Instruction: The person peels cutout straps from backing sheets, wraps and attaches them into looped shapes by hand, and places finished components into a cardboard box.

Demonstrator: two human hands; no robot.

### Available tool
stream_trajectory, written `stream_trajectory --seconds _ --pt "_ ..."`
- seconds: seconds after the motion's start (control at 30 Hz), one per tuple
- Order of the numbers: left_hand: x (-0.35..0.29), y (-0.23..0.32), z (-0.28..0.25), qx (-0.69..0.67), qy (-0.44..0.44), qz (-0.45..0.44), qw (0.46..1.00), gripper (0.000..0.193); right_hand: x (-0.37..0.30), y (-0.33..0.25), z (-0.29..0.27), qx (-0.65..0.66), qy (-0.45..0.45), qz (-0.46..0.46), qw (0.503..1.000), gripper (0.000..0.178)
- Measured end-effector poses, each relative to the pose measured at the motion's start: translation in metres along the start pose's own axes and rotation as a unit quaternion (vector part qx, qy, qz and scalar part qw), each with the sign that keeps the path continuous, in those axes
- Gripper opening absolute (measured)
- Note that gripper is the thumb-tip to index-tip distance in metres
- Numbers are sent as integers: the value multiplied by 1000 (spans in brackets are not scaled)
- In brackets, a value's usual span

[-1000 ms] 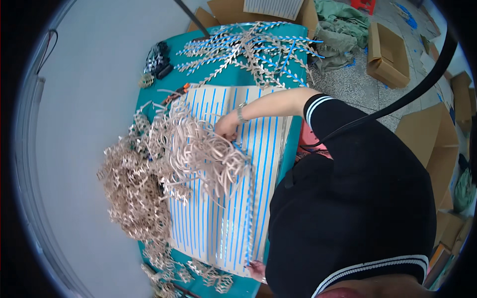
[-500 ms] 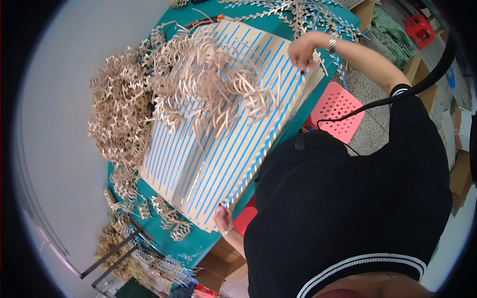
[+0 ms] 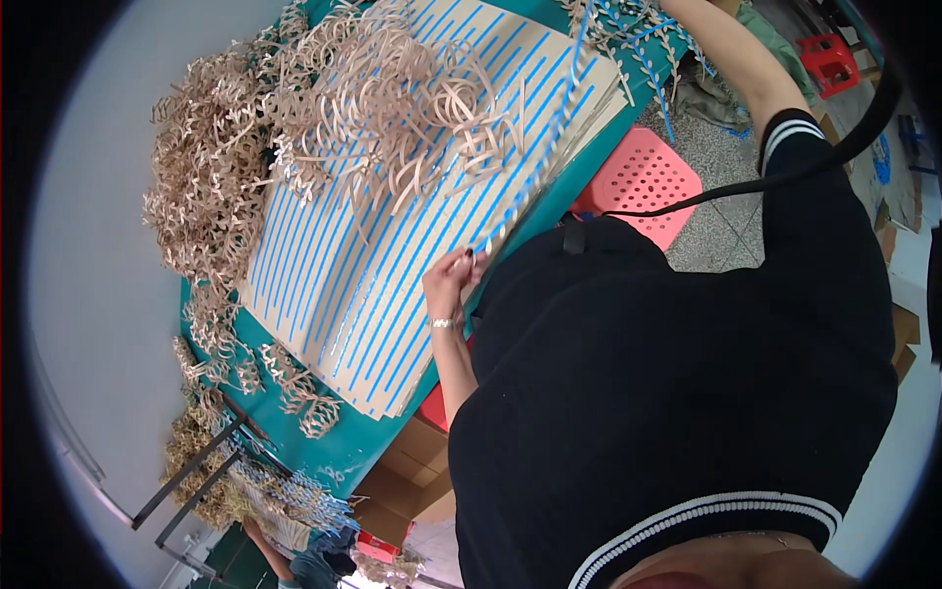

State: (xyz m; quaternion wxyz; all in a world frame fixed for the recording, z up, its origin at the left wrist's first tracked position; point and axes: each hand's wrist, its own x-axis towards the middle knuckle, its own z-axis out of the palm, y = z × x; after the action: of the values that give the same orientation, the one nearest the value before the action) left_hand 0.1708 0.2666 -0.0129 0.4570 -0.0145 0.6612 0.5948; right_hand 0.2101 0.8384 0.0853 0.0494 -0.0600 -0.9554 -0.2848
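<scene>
The left hand point(image 3: 451, 277) is closed, with the fingers pinched together on the lower end of a narrow leaf strip point(image 3: 510, 211), beige and blue. A pale bracelet point(image 3: 442, 322) sits on this wrist. The right forearm point(image 3: 741, 54) stretches up to the upper edge of the view; the right hand lies beyond this edge, so I cannot tell how far open it is or what it holds. The leaf strip goes from the left hand upward, along the near side of the striped sheets point(image 3: 324, 294), and also passes out at the upper edge.

The sheets are beige with blue lines, and they lie stacked on the green worktop point(image 3: 353, 442). On their far part rests a loose pile of curly beige strips point(image 3: 392, 93). To the left of it, there is a bigger heap of curled leaf garlands point(image 3: 206, 167). More leaf garlands with blue lines point(image 3: 638, 44) spread at the top right. Beside the worktop stands a pink perforated stool point(image 3: 648, 182), and farther off a red stool point(image 3: 827, 67). At the lower left, another person's arm point(image 3: 270, 550) is visible.
</scene>
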Motion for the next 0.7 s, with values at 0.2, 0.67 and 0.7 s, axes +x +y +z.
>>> stream_trajectory --seconds 0.2,0.67,0.7 --pt "22 3 18 -136 -23 17 990 29 12 -107 -26 199 122 20 972 17" --pt "24 -14 6 -107 -74 -18 991 33 79 -366 -138 837 -11 204 508 95" --pt "26 -15 6 -117 -92 -21 989 32 90 -381 -144 858 -40 195 473 94"
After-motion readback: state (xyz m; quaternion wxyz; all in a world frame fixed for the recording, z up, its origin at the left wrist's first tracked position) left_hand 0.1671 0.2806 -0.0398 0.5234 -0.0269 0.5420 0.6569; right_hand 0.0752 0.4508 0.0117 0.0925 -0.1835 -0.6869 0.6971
